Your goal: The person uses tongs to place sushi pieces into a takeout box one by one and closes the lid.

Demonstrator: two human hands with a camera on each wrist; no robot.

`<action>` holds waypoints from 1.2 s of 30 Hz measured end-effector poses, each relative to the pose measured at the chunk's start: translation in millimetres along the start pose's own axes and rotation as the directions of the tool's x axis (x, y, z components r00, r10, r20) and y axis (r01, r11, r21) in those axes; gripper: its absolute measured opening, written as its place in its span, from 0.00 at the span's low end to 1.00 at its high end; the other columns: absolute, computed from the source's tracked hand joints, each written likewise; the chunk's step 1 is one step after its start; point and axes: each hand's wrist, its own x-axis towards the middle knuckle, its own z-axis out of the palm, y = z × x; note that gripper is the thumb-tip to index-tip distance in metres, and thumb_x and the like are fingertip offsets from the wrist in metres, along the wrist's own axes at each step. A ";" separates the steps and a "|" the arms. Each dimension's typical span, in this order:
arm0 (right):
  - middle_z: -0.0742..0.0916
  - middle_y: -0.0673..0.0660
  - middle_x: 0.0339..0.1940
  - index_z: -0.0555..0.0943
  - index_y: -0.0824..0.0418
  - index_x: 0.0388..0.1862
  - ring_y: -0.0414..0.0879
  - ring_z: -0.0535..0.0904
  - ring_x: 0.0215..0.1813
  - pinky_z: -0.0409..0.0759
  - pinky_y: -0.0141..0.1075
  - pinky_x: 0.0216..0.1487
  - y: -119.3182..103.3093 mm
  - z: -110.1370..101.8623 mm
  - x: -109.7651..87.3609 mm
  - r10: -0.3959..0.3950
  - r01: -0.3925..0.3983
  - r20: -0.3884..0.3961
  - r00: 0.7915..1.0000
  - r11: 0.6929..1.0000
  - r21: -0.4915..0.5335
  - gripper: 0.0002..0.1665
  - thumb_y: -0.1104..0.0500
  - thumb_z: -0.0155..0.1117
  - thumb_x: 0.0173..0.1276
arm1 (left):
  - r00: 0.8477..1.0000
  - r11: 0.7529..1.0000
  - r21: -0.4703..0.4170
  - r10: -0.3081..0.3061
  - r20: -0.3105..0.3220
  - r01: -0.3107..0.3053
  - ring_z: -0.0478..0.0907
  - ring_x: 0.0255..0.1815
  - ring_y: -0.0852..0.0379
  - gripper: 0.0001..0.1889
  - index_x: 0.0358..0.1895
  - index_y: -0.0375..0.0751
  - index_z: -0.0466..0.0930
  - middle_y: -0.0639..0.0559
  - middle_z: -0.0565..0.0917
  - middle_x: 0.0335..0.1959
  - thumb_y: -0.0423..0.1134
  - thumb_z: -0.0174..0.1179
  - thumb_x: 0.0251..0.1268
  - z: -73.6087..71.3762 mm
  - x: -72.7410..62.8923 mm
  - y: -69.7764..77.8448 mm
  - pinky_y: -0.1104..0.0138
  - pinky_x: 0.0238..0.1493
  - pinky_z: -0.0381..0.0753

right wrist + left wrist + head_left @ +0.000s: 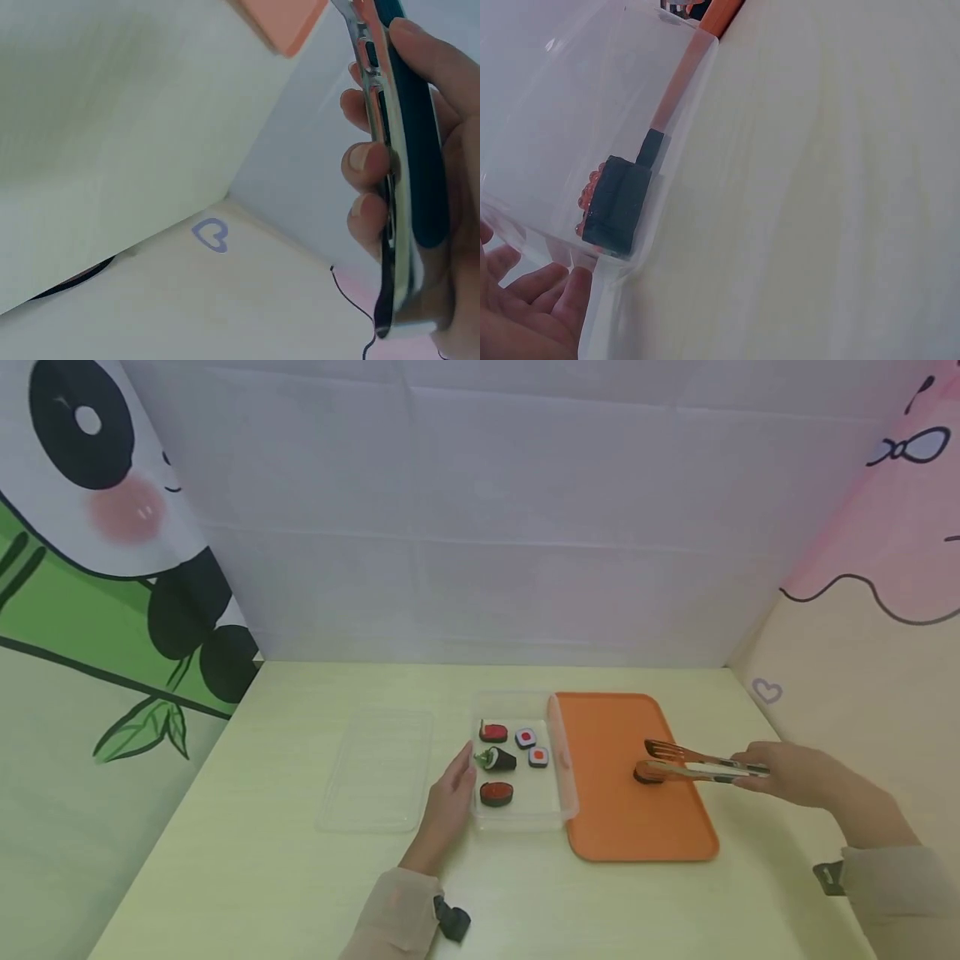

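Between a lid [377,770] and an orange tray [609,814] stands the clear container [536,795].

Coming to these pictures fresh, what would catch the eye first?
Probably the orange tray, right of centre, and the tongs over it, in the right hand. Just left, five sushi pieces sit in a clear container, the left hand at its left side. A large cartoon face fills the upper left.

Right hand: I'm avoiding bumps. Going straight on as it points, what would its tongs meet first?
Beyond the dark piece at the tips of the tongs, the side wall of the clear container looks first in line, though height is unclear.
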 end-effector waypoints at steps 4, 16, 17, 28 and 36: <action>0.85 0.56 0.42 0.84 0.66 0.47 0.52 0.82 0.41 0.81 0.48 0.38 1.9 3.7 0.8 -0.020 0.020 0.007 1.000 0.999 0.025 0.21 0.50 0.68 0.64 | 1.000 1.000 0.001 -0.002 -0.004 0.002 0.60 0.72 0.45 0.25 0.75 0.47 0.60 0.46 0.65 0.72 0.45 0.44 0.80 -0.8 1.2 -0.4 0.51 0.70 0.60; 0.78 0.38 0.31 0.84 0.56 0.40 0.34 0.73 0.32 0.74 0.35 0.32 -5.4 7.3 10.3 -0.143 0.146 -0.079 0.987 0.989 0.032 0.08 0.53 0.63 0.70 | 1.000 1.000 0.013 0.010 -0.009 -0.010 0.61 0.71 0.43 0.25 0.75 0.46 0.60 0.44 0.66 0.71 0.44 0.44 0.80 -1.7 1.4 1.9 0.50 0.69 0.60; 0.76 0.37 0.29 0.83 0.53 0.37 0.33 0.70 0.31 0.72 0.33 0.30 -7.2 6.4 11.2 -0.168 0.171 -0.093 0.981 0.985 0.028 0.05 0.54 0.63 0.70 | 1.000 1.000 0.012 0.005 -0.009 -0.005 0.61 0.71 0.43 0.25 0.75 0.46 0.60 0.44 0.66 0.71 0.44 0.44 0.79 -1.8 1.3 1.8 0.50 0.70 0.60; 0.72 0.33 0.29 0.81 0.47 0.34 0.30 0.67 0.29 0.68 0.29 0.28 -52.0 -16.9 21.0 -0.320 0.326 -0.243 0.916 0.945 -0.018 0.04 0.57 0.65 0.69 | 1.000 1.000 0.018 -0.008 -0.006 0.008 0.61 0.71 0.42 0.25 0.75 0.46 0.61 0.43 0.66 0.71 0.44 0.44 0.79 -1.0 -0.3 2.8 0.49 0.69 0.60; 0.72 0.34 0.29 0.85 0.50 0.39 0.30 0.67 0.27 0.68 0.30 0.27 -81.7 -25.7 32.2 -0.328 0.331 -0.223 0.918 0.943 -0.022 0.03 0.55 0.66 0.69 | 1.000 1.000 0.017 -0.011 -0.012 0.011 0.62 0.71 0.42 0.24 0.75 0.45 0.61 0.43 0.67 0.71 0.42 0.44 0.79 0.1 -1.6 3.7 0.48 0.69 0.61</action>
